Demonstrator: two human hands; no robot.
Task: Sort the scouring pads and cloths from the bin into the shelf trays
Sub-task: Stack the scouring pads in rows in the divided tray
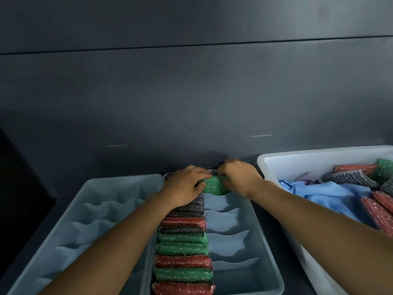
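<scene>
So the biggest thing here is the dark grey back panel (191, 92) filling the whole top half of the frame, with the dark shelf (269, 211) under it. At lower left there's a pale blue tray (119, 177) with wavy light blue shapes in its slots; honestly can't tell if those are folded cloths or dividers. Right next to it, bottom centre, sits a second tray (262, 233) with a long row of scouring pads (182, 241) standing on edge down its left side, a mix of green, red and dark grey. Over at the right edge is the white bin (319, 152), holding crumpled blue cloths (331, 192) plus loose red pads (378, 211) and a few grey and green ones. Both forearms reach in to the far end of the pad row. The left hand (185, 186) and right hand (240, 177) each have fingers curled around one end of a single green pad (214, 185), holding it between them just above the far end of that second tray.
</scene>
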